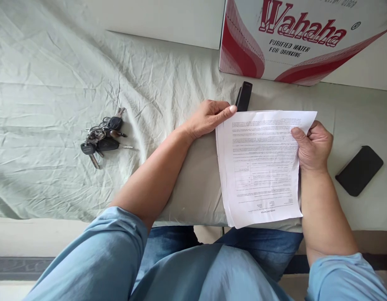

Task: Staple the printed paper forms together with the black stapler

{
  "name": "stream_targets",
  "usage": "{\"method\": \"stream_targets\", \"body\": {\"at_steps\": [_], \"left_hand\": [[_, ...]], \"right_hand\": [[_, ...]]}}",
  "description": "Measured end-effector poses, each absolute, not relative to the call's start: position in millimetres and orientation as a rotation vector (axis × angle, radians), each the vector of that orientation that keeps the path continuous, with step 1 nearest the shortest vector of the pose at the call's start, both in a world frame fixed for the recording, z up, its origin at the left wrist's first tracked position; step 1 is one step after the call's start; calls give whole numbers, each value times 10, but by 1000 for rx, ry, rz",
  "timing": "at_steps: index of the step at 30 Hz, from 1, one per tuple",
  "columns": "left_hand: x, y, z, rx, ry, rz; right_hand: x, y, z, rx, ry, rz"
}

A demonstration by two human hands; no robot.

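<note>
We hold the sheaf of papers (259, 167) between both grips: left hand (209, 119) pinching its far-left corner, right hand (314, 146) clasping its right edge, long axis running away from us.

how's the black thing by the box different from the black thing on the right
The black stapler is narrow and bar-shaped; the black phone is a broad, flat slab. The stapler lies just beyond the left hand at the top edge of the stack of papers; the phone lies apart, right of the right hand. Both are black, untouched, on the pale sheet.
</note>
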State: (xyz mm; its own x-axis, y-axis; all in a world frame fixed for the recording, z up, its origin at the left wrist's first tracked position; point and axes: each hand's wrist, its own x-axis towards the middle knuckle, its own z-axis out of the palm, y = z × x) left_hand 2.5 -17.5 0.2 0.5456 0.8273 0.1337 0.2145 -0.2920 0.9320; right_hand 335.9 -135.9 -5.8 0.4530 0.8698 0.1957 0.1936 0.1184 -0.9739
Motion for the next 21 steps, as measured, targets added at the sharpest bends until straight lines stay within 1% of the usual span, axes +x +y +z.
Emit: {"method": "stream_targets", "body": {"at_steps": [3,6,8,10,15,18,21], "left_hand": [[19,-149,19,1867,815,655],[13,-127,3,1857,812,657],[6,-119,-30,1795,818,733],[-3,-108,-79,1729,835,830],[-13,-12,-236,1475,943,1114],[-22,98,-319,1248,978,1330],[-36,189,-365,1137,976,1428]], "right_hand": [[3326,-1353,-70,-1424,-1023,633],[3345,-1331,-77,-1443,-1069,590],[3406,-1320,-68,-1405,-1123,604],[3493,-1321,-43,-1363,-1123,686],[3603,-1344,76,-1379,-892,944],[3522,-1327,154,-1258,-784,989],[3418,-1304,182,-1094,-815,1017]]}}
